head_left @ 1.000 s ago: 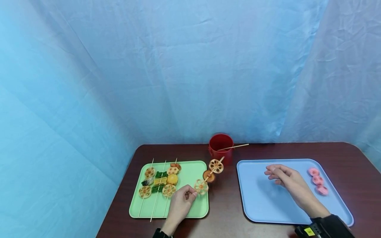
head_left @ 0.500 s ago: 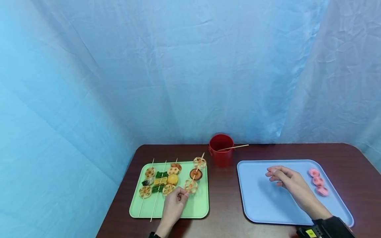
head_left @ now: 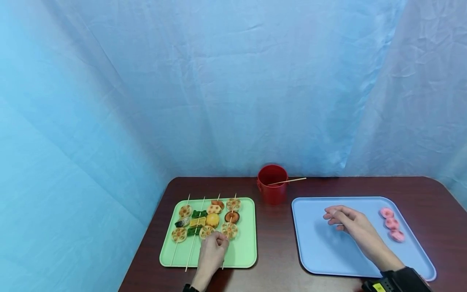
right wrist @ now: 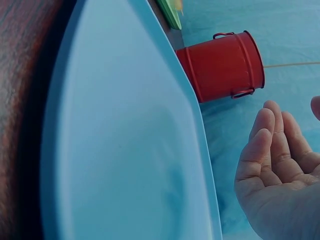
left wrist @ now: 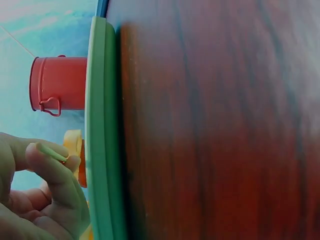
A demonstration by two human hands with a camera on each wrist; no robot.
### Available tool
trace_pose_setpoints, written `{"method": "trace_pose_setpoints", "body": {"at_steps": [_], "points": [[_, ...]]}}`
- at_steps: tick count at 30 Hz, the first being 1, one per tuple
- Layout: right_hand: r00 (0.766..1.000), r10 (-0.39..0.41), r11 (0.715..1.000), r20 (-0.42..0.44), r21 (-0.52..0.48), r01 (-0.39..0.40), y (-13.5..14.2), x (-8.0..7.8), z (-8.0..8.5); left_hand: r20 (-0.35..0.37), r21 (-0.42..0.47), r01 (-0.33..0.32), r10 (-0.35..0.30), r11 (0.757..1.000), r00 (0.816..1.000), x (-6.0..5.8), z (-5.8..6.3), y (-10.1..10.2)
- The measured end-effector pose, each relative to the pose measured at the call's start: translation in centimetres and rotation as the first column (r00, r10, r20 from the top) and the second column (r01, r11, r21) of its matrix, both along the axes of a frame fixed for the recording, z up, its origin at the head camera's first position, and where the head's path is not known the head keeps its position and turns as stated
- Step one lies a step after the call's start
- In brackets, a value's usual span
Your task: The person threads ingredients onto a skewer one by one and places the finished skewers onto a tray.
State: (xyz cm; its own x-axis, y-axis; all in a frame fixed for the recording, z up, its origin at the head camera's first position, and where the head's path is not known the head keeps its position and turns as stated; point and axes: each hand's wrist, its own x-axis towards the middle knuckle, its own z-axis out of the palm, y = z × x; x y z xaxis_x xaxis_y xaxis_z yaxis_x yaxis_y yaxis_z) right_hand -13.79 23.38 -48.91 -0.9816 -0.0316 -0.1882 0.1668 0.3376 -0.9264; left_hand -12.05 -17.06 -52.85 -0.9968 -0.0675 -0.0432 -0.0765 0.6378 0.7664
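Note:
My left hand (head_left: 212,252) is over the front of the green tray (head_left: 245,253). Its thumb and fingertips pinch the stick of a skewer (head_left: 232,217) carrying two lotus root slices with a brown mushroom slice between them. In the left wrist view, the stick's end (left wrist: 51,152) pokes out from the pinch. The skewer lies over the tray's right part, to the right of several other food skewers (head_left: 197,222). My right hand (head_left: 355,229) hovers above the blue tray (head_left: 313,251), fingers loosely bent and holding nothing.
Behind the trays stands a red bucket (head_left: 273,194) with a bare stick (head_left: 292,180) leaning out to the right. Three pink ring-shaped pieces (head_left: 392,224) lie in a row at the blue tray's right side. A blue curtain (head_left: 255,101) hangs behind the dark table (head_left: 273,251).
The skewer in my left hand has moved left from the green tray's right edge, turned more upright in the head view, and come down alongside the others. My right hand has barely moved.

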Motion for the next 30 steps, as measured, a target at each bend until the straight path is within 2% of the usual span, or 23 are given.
{"method": "trace_pose_setpoints", "body": {"at_steps": [6,14,17,21,25,30], "points": [[1.0,0.0,1.0,0.0,-0.006,0.0,-0.1,0.1,0.0,0.023,0.002,0.008,-0.008,1.0,1.0,0.1,0.0,-0.1],[1.0,0.003,1.0,-0.001,0.0,-0.003,-0.3,0.1,-0.1,0.005,-0.03,0.008,-0.008,1.0,1.0,0.5,0.6,-0.1],[1.0,0.01,1.0,-0.007,0.009,-0.01,-0.3,0.1,0.0,-0.019,-0.016,-0.002,0.001,1.0,1.0,0.5,1.4,0.1],[0.999,0.014,0.998,-0.053,0.06,-0.011,-0.5,0.2,0.5,-0.075,0.032,0.005,-0.003,0.999,0.997,0.1,3.3,1.1],[0.992,0.034,0.992,-0.119,0.124,-0.019,-1.0,0.4,1.2,-0.151,0.075,0.066,-0.055,0.995,0.987,-0.5,5.3,2.9],[0.984,0.044,0.986,-0.173,0.167,-0.015,-1.8,0.8,2.2,-0.219,0.106,0.132,-0.106,0.986,0.97,-1.2,6.4,5.4]]}}
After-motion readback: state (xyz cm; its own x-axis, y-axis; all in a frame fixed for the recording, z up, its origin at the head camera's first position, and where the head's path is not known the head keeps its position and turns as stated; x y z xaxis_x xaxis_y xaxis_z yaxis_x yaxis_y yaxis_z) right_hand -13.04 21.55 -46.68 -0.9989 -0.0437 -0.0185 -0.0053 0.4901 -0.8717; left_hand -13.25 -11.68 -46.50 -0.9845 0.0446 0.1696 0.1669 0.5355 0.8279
